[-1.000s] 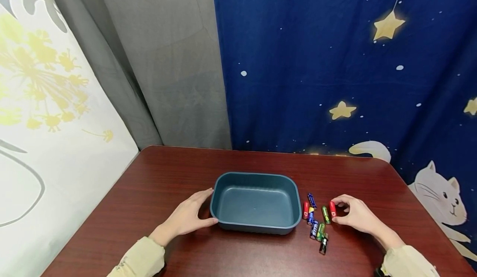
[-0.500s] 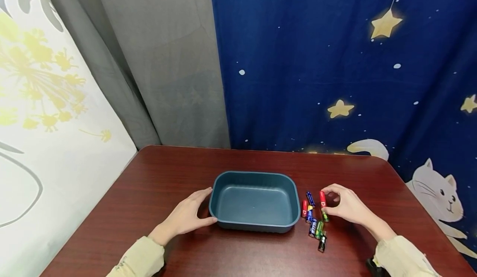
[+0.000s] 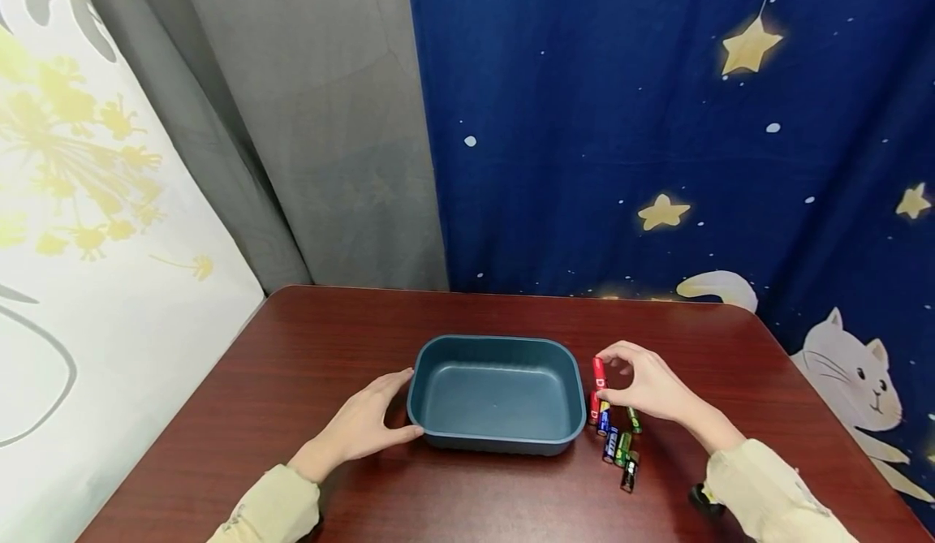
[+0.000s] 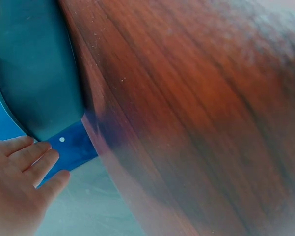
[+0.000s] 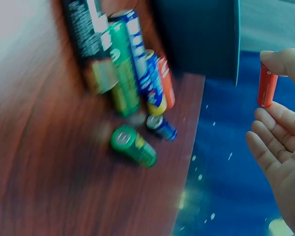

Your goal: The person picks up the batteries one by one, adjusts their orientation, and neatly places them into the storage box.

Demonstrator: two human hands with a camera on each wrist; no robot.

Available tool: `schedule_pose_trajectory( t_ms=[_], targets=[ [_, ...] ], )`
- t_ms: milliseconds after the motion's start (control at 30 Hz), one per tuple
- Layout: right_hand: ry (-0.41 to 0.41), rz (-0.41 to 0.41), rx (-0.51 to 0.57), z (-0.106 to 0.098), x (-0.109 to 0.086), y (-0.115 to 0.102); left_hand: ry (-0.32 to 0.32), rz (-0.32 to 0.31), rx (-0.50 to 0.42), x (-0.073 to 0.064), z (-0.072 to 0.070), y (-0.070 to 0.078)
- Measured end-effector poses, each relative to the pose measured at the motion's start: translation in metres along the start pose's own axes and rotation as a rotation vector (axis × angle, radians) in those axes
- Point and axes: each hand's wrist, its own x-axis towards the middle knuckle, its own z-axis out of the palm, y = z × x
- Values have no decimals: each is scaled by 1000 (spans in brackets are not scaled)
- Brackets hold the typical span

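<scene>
A red battery is held above the table, just beside the right wall of the bin. Its long axis runs roughly from the table's near edge to its far edge, the far end leaning slightly left; which end is positive is too small to tell. The right hand pinches it by its two ends, thumb on the near end and a fingertip on the far one, the other fingers loosely apart.

Seven more batteries lie on the table between the bin and the table's right edge, much nearer the bin: one other red one, three blue, two green and one black cell. Five lie in a staggered row, red nearest the far edge and black nearest the near edge. One green cell and one small blue cell lie just outside that row.

The single blue-green bin sits about midway between the table's left and right edges. The left hand, fingers extended and thumb spread, touches its left side and grips nothing. Beyond the far edge hang a grey curtain and a blue curtain with stars and one cat.
</scene>
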Motion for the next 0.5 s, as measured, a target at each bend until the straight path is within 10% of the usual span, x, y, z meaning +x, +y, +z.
schedule_pose_trajectory(
  t_ms=[500],
  targets=[
    [-35,-62,93,32,30,-25,6,15,5,0,-2,0]
  ],
)
